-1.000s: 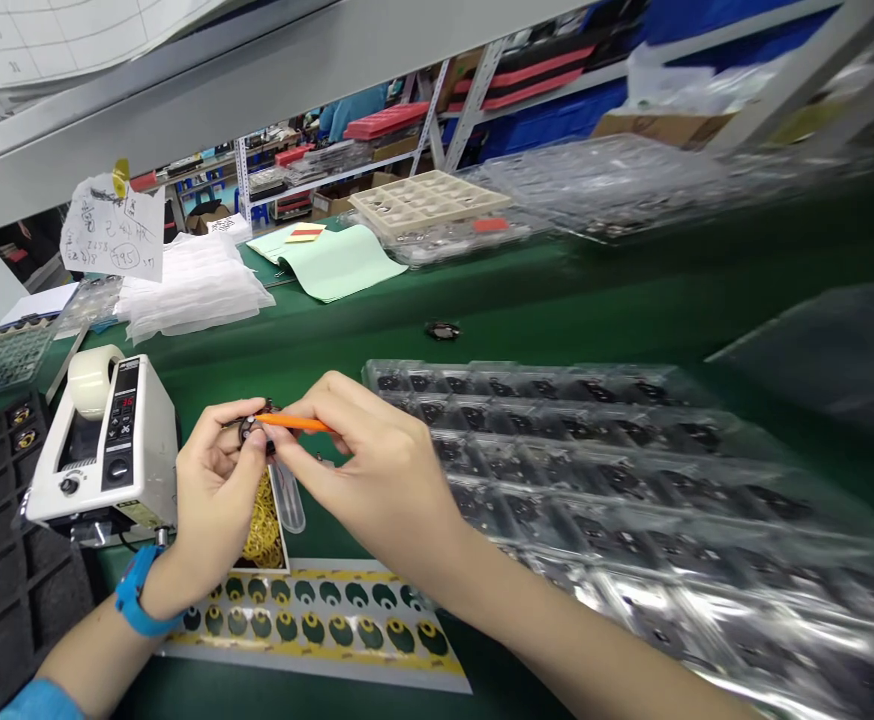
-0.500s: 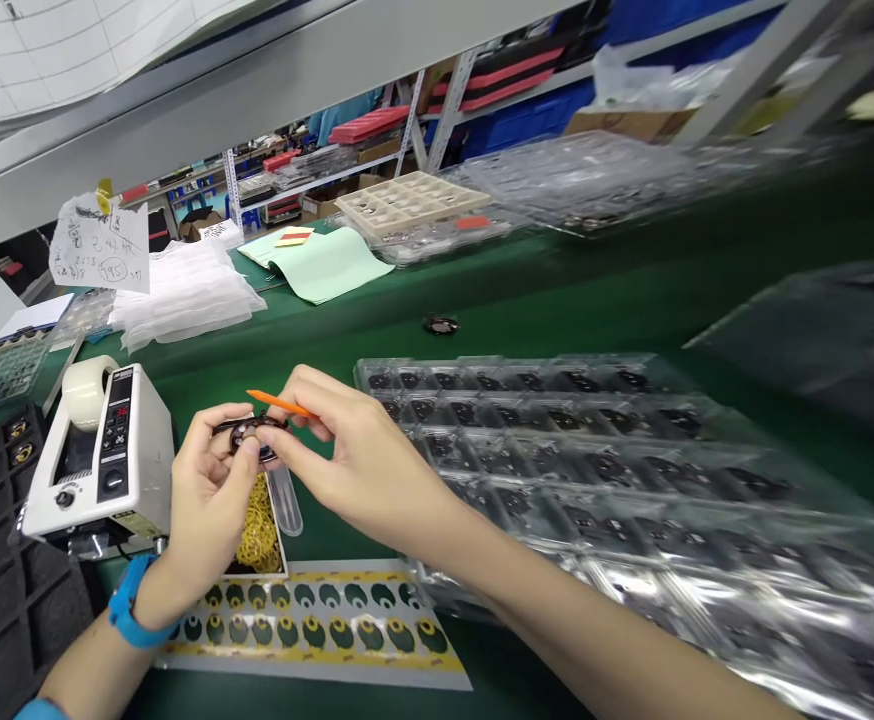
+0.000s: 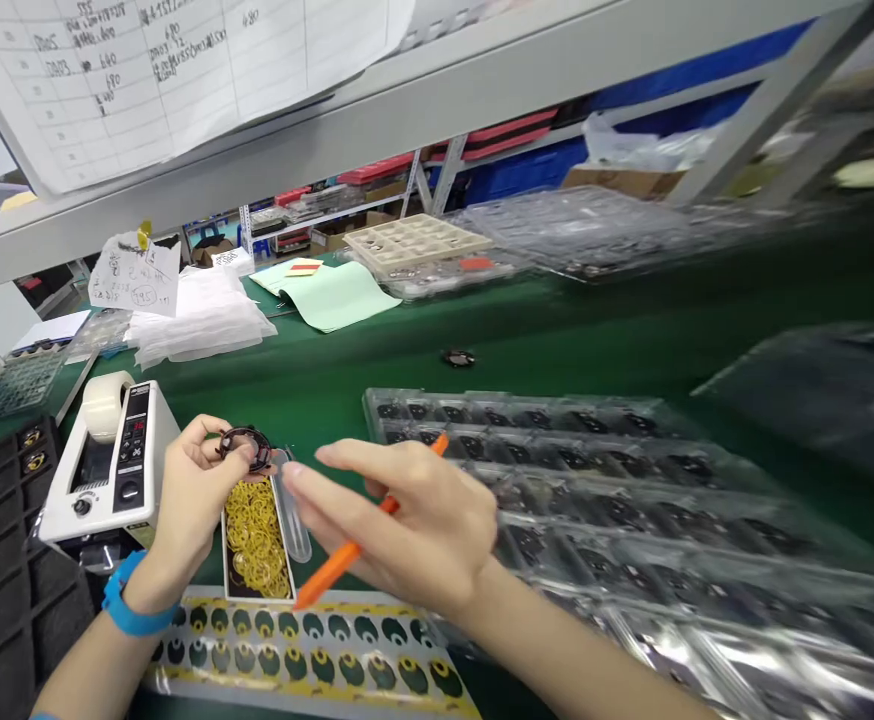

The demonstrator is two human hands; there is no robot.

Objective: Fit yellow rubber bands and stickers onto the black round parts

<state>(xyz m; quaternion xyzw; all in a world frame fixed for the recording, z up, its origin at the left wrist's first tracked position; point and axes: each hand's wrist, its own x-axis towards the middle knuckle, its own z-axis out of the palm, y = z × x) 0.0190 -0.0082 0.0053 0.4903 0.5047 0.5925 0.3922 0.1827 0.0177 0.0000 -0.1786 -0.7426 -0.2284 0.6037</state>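
Observation:
My left hand (image 3: 191, 495) pinches a small black ring-shaped part (image 3: 244, 445) between thumb and fingers, just above a little black box of yellow rings (image 3: 255, 536). My right hand (image 3: 407, 520) grips a thin orange stick (image 3: 366, 535) that slants down to the left, its tip near the sticker sheet (image 3: 317, 655). The right hand is apart from the black part, over the edge of the clear blister tray (image 3: 579, 500) that holds several dark parts. A blue band circles my left wrist.
A white tape dispenser (image 3: 111, 460) stands left of my hands, beside a black foam tray (image 3: 2, 570). One loose black part (image 3: 458, 357) lies on the green mat. Farther back lie a green paper sheet (image 3: 332, 293), a stack of white bags (image 3: 197, 318) and a beige tray (image 3: 416, 240).
My right hand has drawn away from the black part, and the orange stick swung from level at the part to slanting down toward the sticker sheet. The view tilted upward.

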